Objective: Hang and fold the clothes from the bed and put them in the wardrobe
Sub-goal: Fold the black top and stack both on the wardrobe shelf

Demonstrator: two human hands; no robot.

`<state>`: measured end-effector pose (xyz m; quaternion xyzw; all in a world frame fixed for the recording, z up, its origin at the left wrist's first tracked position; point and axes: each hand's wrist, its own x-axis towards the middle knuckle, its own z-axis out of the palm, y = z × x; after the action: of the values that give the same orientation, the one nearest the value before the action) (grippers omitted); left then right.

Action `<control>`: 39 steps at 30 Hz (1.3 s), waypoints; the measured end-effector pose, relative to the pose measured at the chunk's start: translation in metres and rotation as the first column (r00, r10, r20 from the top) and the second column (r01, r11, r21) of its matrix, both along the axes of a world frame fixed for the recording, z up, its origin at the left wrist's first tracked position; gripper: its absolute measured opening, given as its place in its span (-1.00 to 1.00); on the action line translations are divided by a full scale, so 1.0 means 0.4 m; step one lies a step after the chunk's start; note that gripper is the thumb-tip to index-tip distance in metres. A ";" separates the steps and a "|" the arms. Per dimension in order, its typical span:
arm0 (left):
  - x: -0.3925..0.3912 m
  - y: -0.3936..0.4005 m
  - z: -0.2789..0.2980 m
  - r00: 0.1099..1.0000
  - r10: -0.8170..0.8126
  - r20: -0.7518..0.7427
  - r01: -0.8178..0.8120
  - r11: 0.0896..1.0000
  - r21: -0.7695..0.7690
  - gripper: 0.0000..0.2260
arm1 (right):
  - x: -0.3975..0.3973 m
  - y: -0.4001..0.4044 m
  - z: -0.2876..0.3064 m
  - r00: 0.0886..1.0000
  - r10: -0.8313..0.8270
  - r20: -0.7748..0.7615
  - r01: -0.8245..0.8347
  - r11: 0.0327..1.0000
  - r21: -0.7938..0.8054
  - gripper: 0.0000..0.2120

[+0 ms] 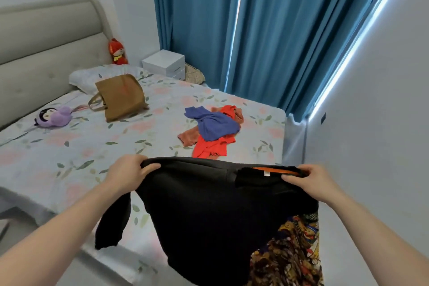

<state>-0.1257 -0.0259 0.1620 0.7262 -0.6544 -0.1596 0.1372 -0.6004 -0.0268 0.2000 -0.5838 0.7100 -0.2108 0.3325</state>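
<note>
Hanging between the hands over the near edge of the bed (69, 151), the black sweater (209, 211) ran left to right along its top edge, body drooping toward the person. The left hand (126, 173) pinched one shoulder, the right hand (312, 181) pinched the collar. A pile of clothes (212, 131) lay farther off, nearer the right hand.

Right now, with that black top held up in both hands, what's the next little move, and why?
Probably lower the black top flat onto the bed to fold it. The left hand and right hand grip its upper edge, so it hangs open, one sleeve dangling. No hanger shows.
</note>
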 end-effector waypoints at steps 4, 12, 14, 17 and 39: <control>-0.025 -0.030 -0.093 0.999 0.036 0.036 -0.038 0.998 0.047 -0.73 | -0.022 -0.093 -0.106 0.999 0.008 -0.032 -0.007 0.999 0.045 -0.67; -0.110 -0.122 -0.160 0.960 0.191 0.204 -0.220 0.966 0.135 -0.79 | -0.107 -0.358 -0.233 0.978 0.208 -0.031 -0.201 0.966 0.162 -0.87; -0.134 -0.167 -0.181 0.955 0.248 0.164 -0.272 0.951 0.146 -0.79 | -0.115 -0.436 -0.268 0.969 0.242 -0.049 -0.231 0.958 0.168 -0.89; -0.168 -0.264 -0.202 0.944 0.311 0.110 -0.322 0.941 0.109 -0.81 | -0.119 -0.549 -0.326 0.969 0.236 -0.076 -0.223 0.963 0.150 -0.88; -0.506 -0.548 -1.080 0.994 0.109 -0.006 -0.084 0.799 0.595 -0.12 | -0.163 -0.634 -1.194 0.981 -0.080 -0.177 0.115 0.974 0.198 -0.52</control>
<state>-0.3279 -0.2451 -0.2699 0.7616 -0.5312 -0.3635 -0.0757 -0.6655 -0.2802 -0.2775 -0.5262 0.7813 -0.1020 0.3198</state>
